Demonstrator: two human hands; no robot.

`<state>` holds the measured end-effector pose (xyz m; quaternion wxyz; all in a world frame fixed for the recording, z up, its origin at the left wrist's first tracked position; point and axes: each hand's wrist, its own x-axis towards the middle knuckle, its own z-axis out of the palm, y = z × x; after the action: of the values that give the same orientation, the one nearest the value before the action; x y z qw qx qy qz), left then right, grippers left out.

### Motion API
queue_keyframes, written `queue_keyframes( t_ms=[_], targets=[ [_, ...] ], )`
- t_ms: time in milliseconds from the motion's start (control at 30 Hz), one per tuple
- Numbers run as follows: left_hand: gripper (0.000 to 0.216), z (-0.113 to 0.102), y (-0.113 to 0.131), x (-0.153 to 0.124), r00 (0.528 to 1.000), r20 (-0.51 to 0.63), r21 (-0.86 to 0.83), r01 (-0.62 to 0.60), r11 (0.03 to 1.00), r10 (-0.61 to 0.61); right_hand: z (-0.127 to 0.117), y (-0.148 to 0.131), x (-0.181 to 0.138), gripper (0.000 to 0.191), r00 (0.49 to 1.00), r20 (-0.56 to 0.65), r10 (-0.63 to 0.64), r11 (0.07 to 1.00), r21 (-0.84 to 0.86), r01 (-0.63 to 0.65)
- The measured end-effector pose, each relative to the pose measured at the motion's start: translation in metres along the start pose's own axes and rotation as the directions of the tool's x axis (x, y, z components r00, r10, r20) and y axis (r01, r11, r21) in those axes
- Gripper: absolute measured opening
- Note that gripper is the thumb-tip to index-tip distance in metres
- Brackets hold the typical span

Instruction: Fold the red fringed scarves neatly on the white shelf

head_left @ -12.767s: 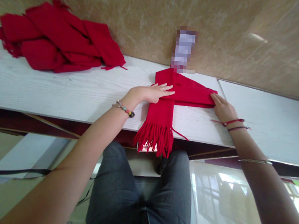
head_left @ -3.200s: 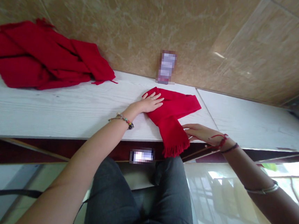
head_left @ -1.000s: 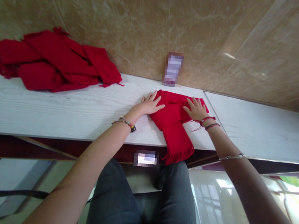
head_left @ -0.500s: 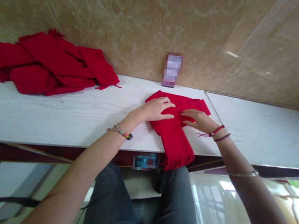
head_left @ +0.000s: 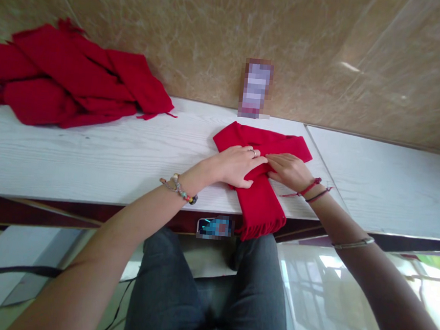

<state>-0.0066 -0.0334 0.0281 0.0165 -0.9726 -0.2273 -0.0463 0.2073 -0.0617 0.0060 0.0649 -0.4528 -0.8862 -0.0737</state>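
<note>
- While both hands rest on the red scarf (head_left: 260, 204), the cloth lies right under the palms on the white table (head_left: 89, 159), and the fingertips meet over the spot where its two bands cross
- Left hand (head_left: 239, 165): curled over the cloth, thumb tucked at the near side; whether it pinches a fold or only presses, I cannot tell
- Right hand (head_left: 289, 171): flatter, fingers together and aimed across at the left hand, bearing down with nothing pinched
- The long strip runs out from beneath the hands toward the person, slanting a little to the right-hand side
- Its fringed end points at the person's lap and hangs just over the table's front edge
- Beyond the knuckles a shorter folded band lies crosswise, poking out past each hand
- Neither hand is nearer, as both touch it; the left covers more of the strip's root
- Well apart, out past the left wrist, sits a pile of red scarves (head_left: 69, 85)
</note>
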Motion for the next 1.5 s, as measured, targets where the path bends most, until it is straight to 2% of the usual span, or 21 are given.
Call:
queue_keyframes(
  t_ms=[167, 333, 433, 600, 700, 867, 967, 1067, 1200, 1300, 1433, 1500],
  targets=[
    [0.044, -0.001, -0.001, 0.001, 1.0, 0.017, 0.026, 0.012, 1.0, -0.013, 0.013, 0.004, -0.004, 0.033, 0.996, -0.088, 0.008, 1.0, 0.028, -0.005],
    [0.033, -0.004, -0.006, 0.0, 0.998, -0.057, -0.065, 0.026, 0.998, -0.03, 0.017, 0.002, -0.004, 0.032, 0.976, -0.217, -0.035, 0.999, 0.026, 0.042],
    [0.032, -0.003, -0.007, 0.0, 0.996, -0.081, -0.115, 0.028, 0.993, -0.038, 0.016, -0.008, 0.0, 0.032, 0.975, -0.223, -0.023, 0.999, 0.023, 0.029],
    [0.032, -0.004, -0.009, 0.002, 0.996, -0.085, -0.149, 0.028, 0.988, -0.041, 0.018, -0.018, 0.007, 0.039, 0.969, -0.231, 0.085, 0.996, 0.024, -0.082],
    [0.032, -0.006, -0.011, 0.002, 0.996, -0.08, -0.185, 0.012, 0.983, -0.027, 0.018, -0.012, 0.006, 0.042, 0.969, -0.215, 0.119, 0.993, 0.0, -0.122],
    [0.036, -0.006, -0.011, -0.001, 1.0, -0.021, -0.241, -0.013, 0.971, 0.009, 0.01, 0.003, -0.006, 0.044, 0.969, -0.227, 0.099, 0.994, -0.019, -0.106],
    [0.054, -0.003, -0.009, -0.003, 0.994, 0.113, -0.259, 0.017, 0.966, 0.013, 0.012, 0.007, -0.013, 0.042, 0.981, -0.189, 0.04, 0.999, -0.018, -0.044],
    [0.069, -0.001, -0.008, -0.003, 0.967, 0.255, -0.243, 0.05, 0.969, 0.014, 0.019, 0.008, -0.019, 0.038, 0.991, -0.134, -0.013, 1.0, -0.009, 0.012],
    [0.059, 0.0, -0.009, -0.001, 0.964, 0.266, -0.252, 0.089, 0.964, -0.02, 0.022, 0.007, -0.023, 0.04, 0.994, -0.112, 0.019, 1.0, 0.002, -0.019],
    [0.058, 0.002, -0.008, 0.0, 0.951, 0.298, -0.239, 0.155, 0.959, -0.08, 0.019, 0.007, -0.026, 0.043, 0.998, -0.042, 0.04, 0.999, 0.03, -0.039],
    [0.055, 0.002, -0.006, 0.0, 0.929, 0.365, -0.219, 0.15, 0.964, -0.061, 0.01, 0.014, -0.03, 0.049, 0.994, 0.089, 0.064, 0.989, 0.128, -0.075],
    [0.051, 0.002, -0.006, 0.0, 0.924, 0.377, -0.213, 0.146, 0.966, -0.057, 0.006, 0.019, -0.028, 0.05, 0.987, 0.083, 0.135, 0.978, 0.151, -0.146]
  ],
)
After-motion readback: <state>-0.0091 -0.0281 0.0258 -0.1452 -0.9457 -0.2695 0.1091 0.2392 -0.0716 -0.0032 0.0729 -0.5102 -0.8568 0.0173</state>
